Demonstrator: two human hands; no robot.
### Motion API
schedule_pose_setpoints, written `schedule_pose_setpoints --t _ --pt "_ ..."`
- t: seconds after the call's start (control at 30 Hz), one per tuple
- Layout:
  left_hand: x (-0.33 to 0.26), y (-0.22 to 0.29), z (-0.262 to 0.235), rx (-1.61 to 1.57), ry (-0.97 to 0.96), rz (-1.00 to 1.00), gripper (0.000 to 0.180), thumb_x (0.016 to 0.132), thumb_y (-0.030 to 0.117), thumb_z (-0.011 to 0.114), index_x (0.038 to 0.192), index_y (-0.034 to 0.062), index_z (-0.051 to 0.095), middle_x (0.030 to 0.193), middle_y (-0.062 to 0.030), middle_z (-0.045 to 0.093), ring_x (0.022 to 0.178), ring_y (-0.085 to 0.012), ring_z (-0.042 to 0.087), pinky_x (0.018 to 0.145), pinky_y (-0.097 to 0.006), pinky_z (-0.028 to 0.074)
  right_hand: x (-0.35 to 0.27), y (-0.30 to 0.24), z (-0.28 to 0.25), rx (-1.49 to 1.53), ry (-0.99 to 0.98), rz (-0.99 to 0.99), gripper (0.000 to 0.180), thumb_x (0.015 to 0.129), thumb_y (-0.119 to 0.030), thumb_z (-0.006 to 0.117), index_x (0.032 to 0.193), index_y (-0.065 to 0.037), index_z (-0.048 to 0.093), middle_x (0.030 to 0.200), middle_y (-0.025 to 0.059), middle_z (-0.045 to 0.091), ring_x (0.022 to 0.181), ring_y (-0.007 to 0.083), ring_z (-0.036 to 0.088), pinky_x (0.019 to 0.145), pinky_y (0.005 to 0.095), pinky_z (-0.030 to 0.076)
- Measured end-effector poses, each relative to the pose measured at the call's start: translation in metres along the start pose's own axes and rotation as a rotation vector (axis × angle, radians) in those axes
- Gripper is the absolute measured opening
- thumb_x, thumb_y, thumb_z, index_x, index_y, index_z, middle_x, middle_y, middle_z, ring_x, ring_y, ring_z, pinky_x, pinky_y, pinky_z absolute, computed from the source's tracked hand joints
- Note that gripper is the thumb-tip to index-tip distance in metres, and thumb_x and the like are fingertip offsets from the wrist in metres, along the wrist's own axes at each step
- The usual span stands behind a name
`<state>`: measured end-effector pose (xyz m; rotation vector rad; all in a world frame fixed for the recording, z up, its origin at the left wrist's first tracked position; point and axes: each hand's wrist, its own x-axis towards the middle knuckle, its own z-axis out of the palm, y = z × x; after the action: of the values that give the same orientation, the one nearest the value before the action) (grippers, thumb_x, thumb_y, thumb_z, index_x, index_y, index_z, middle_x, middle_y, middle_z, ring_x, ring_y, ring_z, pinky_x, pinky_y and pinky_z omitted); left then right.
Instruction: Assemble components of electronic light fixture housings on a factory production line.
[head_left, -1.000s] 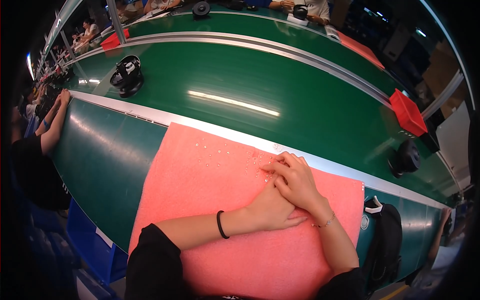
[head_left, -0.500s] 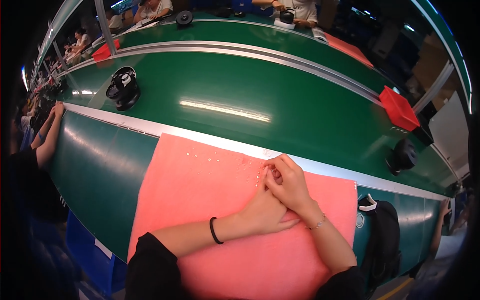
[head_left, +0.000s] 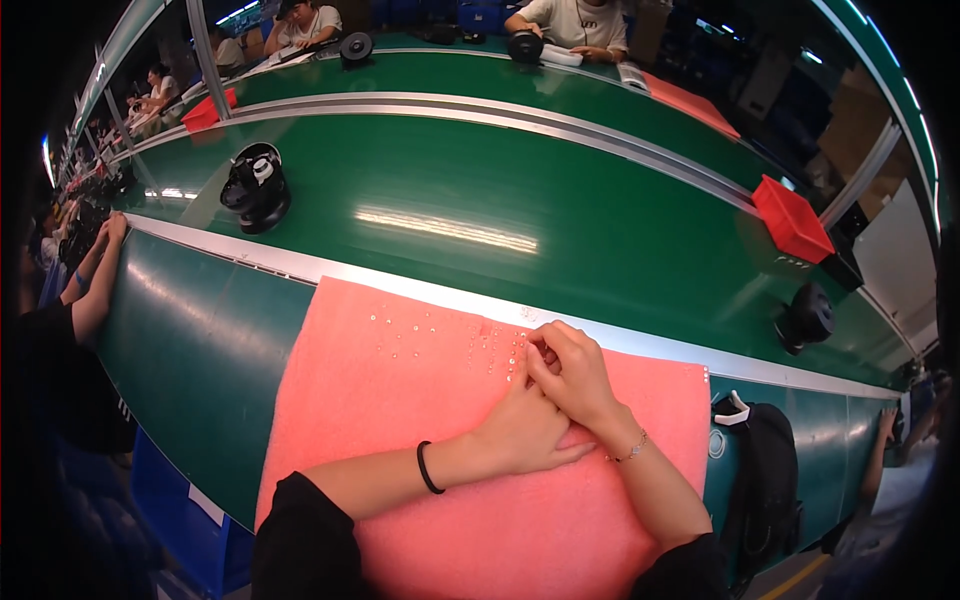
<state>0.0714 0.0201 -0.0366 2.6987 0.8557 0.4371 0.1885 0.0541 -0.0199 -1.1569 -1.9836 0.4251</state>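
My left hand [head_left: 525, 428] and my right hand [head_left: 574, 378] meet above a pink towel-like cloth [head_left: 400, 500]. My right hand crosses over the left, its thumb and fingers pinched together. The left index finger and thumb reach up to the same spot, partly covered by the right hand; its lower fingers lie under my right wrist. Whatever the fingertips hold, if anything, is too small to make out. Small shiny ring-like pieces [head_left: 512, 362] lie in rows just left of my fingertips. More such pieces [head_left: 395, 335] are scattered farther left on the cloth.
Beyond the cloth runs a green conveyor belt [head_left: 420, 180] with a metal edge. It carries an open black round housing [head_left: 255, 190] at left and a black device [head_left: 808, 315] at right. A red bin [head_left: 793, 220] stands far right. Beside the cloth lies a black bag-like item [head_left: 768, 470]. Co-workers sit around.
The view has tilted slightly. On the belt, the open black housing has shifted a little to the right. Across the belt, a co-worker's black round part has moved left. My hands stay pinched together.
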Motion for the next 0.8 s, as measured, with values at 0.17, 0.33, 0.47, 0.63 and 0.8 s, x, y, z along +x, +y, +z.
schedule_pose_setpoints --t 0.17,0.33,0.47,0.63,0.8 --pt "0.0004 0.0002 -0.0001 0.031 0.008 0.017 0.069 0.082 0.053 0.045 0.109 -0.0096 0.054 0.119 -0.0300 0.047 0.120 -0.0442 0.033 0.103 -0.057 0.015 0.0006 -0.0012 -0.0025 -0.005 0.007 -0.025 0.009 0.076 -0.005 0.058 0.080 0.002 0.056 0.070 0.0127 0.056 0.063 0.0280 0.056 0.056 0.0344 0.045" --pt "-0.0001 -0.0007 0.0014 0.038 0.014 0.023 0.068 0.082 0.053 0.045 0.107 -0.0086 0.056 0.118 -0.0290 0.048 0.120 -0.0440 0.033 0.103 -0.057 0.015 0.0013 -0.0023 -0.0039 -0.011 -0.024 -0.025 0.008 0.076 -0.005 0.057 0.081 0.002 0.056 0.071 0.0127 0.057 0.064 0.0283 0.056 0.057 0.0354 0.044" --pt "-0.0016 -0.0007 0.0009 0.048 0.033 0.023 0.067 0.081 0.053 0.046 0.108 -0.0075 0.056 0.117 -0.0285 0.048 0.120 -0.0439 0.033 0.102 -0.058 0.015 0.0014 -0.0034 -0.0039 -0.003 -0.043 -0.039 0.009 0.078 -0.006 0.055 0.082 0.001 0.056 0.073 0.0122 0.058 0.064 0.0282 0.056 0.059 0.0352 0.043" --pt "0.0001 0.0030 -0.0021 0.030 0.038 0.025 0.068 0.080 0.053 0.048 0.111 -0.0072 0.054 0.120 -0.0285 0.046 0.121 -0.0439 0.032 0.102 -0.060 0.014 0.0004 -0.0048 -0.0088 0.032 -0.071 -0.037 0.010 0.080 -0.008 0.054 0.085 0.000 0.055 0.074 0.0120 0.058 0.065 0.0276 0.056 0.060 0.0342 0.040" --pt "-0.0011 0.0005 -0.0023 0.034 0.057 0.019 0.070 0.080 0.052 0.049 0.117 -0.0068 0.048 0.122 -0.0281 0.045 0.121 -0.0434 0.032 0.102 -0.060 0.014 0.0032 -0.0084 -0.0089 0.064 -0.090 -0.011 0.011 0.082 -0.010 0.052 0.085 0.000 0.055 0.075 0.0128 0.058 0.065 0.0297 0.054 0.062 0.0356 0.040"
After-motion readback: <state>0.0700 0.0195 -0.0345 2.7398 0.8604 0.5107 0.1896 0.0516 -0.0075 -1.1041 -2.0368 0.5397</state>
